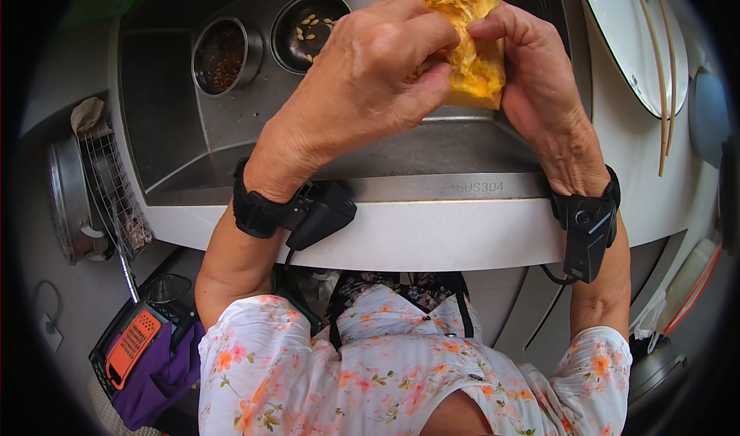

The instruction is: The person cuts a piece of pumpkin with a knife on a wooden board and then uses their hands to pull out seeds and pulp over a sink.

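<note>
Over the sink, a piece of pumpkin (472, 70) is tilted so its stringy orange inside faces me. My right hand (539, 74) grips it from the right, thumb on the near cut edge and the other fingers mostly hidden behind. Against the pulp on the left side, my left hand (378, 66) is closed in a pinch. Orange strands show at its fingertips; whether a seed is among them is hidden. Beyond my left hand, a round metal bowl (287, 31) holds several pale pumpkin seeds (310, 29).
A second metal container (250, 58) with dark contents stands in the sink (162, 89). At right, wooden chopsticks (661, 74) lie across a white oval dish (617, 20). Below left are a wire rack (116, 178), an orange grater (133, 343) and purple cloth (158, 382). The counter edge (432, 236) runs before me.
</note>
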Available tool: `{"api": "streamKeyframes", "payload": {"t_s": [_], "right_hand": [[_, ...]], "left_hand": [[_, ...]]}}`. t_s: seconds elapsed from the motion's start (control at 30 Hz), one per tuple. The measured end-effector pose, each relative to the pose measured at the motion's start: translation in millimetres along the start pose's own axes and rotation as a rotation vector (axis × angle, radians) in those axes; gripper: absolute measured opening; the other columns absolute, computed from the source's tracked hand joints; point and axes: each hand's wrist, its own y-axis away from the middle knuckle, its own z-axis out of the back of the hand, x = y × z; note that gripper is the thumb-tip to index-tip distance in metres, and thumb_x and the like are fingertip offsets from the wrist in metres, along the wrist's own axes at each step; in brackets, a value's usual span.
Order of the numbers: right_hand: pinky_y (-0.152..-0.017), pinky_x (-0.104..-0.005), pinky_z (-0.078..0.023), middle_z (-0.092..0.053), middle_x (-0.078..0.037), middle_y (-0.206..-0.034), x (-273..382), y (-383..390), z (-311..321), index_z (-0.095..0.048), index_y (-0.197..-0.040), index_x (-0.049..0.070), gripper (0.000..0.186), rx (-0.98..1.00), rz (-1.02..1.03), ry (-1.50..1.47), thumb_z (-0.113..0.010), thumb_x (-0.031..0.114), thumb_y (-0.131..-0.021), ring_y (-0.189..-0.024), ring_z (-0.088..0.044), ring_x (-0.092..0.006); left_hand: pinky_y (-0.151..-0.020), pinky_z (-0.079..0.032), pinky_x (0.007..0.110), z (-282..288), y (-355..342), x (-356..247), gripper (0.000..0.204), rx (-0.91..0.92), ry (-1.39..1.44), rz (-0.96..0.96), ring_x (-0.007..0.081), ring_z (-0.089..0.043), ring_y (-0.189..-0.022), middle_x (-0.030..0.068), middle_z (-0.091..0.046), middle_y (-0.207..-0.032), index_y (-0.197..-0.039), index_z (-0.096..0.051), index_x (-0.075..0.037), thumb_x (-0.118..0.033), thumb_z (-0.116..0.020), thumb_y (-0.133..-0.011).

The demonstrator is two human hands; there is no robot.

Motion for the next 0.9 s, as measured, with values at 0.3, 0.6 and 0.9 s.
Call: {"api": "streamKeyframes", "payload": {"t_s": [0.3, 0.6, 0.9], "right_hand": [[-0.075, -0.0274, -0.052, -0.056, -0.007, -0.084, -0.1, -0.4, -0.7, -0.055, -0.085, -0.001, 0.017, 0.007, -0.009, -0.007, -0.056, 0.013, -0.076, -0.077, -0.059, -0.0145], [-0.077, -0.028, -0.052, -0.055, -0.007, -0.085, -0.3, 0.6, 0.5, -0.055, -0.083, -0.002, 0.017, -0.007, 0.014, 0.04, -0.056, 0.014, -0.077, -0.079, -0.059, -0.0149], [-0.082, -0.0259, -0.05, -0.059, -0.003, -0.089, -1.4, -1.0, 9.7, -0.056, -0.09, 0.002, 0.011, 0.074, -0.045, -0.015, -0.054, 0.007, -0.08, -0.083, -0.059, -0.0113]], "left_hand": [[-0.058, -0.048, 0.028, -5.7, -0.9, 1.5, 0.016, -0.017, -0.099, -0.064, 0.022, -0.06, -0.066, 0.0099, -0.059, -0.076, -0.086, -0.061, 0.0, 0.004, -0.064, -0.071], [-0.061, -0.051, 0.025, 12.7, -1.2, 2.7, 0.011, -0.027, -0.107, -0.011, 0.0174, -0.064, -0.071, 0.0088, -0.062, -0.079, -0.087, -0.063, 0.001, 0.003, -0.065, -0.076], [-0.06, -0.049, 0.036, -1.8, 4.1, -1.6, 0.016, 0.125, -0.381, -0.12, 0.0301, -0.058, -0.07, 0.0115, -0.059, -0.079, -0.083, -0.059, -0.002, -0.001, -0.067, -0.07]]}}
